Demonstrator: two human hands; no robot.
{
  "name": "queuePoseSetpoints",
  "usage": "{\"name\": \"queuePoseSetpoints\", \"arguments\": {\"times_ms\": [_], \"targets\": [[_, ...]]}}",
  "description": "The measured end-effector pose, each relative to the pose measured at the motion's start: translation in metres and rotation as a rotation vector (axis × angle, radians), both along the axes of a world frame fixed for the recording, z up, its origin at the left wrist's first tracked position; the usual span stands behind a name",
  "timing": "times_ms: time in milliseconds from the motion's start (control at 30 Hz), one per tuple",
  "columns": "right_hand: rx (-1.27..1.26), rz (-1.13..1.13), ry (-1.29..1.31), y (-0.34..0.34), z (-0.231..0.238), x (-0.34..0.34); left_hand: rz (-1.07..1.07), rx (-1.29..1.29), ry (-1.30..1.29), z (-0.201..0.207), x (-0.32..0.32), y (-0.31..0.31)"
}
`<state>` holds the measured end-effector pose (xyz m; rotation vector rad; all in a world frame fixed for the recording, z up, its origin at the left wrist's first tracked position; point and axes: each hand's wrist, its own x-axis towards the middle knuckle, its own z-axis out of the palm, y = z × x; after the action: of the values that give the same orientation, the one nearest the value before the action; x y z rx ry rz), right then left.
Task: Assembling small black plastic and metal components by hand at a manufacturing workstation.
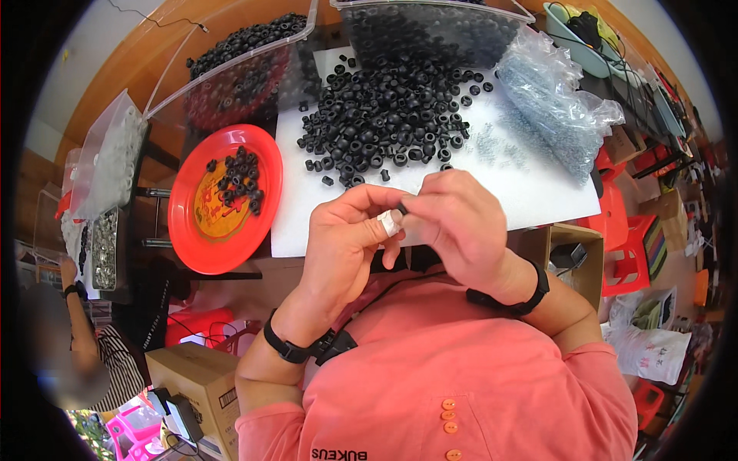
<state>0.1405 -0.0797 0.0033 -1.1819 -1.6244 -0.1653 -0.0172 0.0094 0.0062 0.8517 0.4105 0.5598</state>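
Observation:
My left hand (347,234) and my right hand (460,223) meet just over the near edge of the white foam board (307,223). White tape wraps my left thumb. Between my left thumb and forefinger sits a small black plastic piece (401,208), mostly covered by the fingers. The right fingertips pinch together against it; whether they hold a tiny part of their own is hidden. Beyond my hands lies a heap of round black hollow pieces (384,115). Left of the board, a red plate (184,238) carries a small group of similar black pieces (244,178).
A clear bag of small silvery parts (550,107) rests at the board's right, with loose ones spilled beside it. Clear bins of black pieces (254,50) stand behind. A cardboard box (196,384) and a person in a striped top (119,365) are at left. Red stools (626,246) stand right.

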Motion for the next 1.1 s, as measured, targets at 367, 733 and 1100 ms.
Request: {"name": "queuePoseSetpoints", "arguments": {"times_ms": [367,733,1100], "targets": [[-0.146,-0.172,-0.033,-0.004,0.01,0.024,0.113,0.055,-0.022,-0.007,-0.013,0.026],[-0.196,-0.178,-0.647,0.026,-0.012,-0.001,0.149,0.096,-0.017,-0.007,-0.013,0.03],[-0.285,-0.098,-0.717,0.025,-0.004,0.007,0.15,0.092,-0.003,-0.007,-0.01,0.024]]}}
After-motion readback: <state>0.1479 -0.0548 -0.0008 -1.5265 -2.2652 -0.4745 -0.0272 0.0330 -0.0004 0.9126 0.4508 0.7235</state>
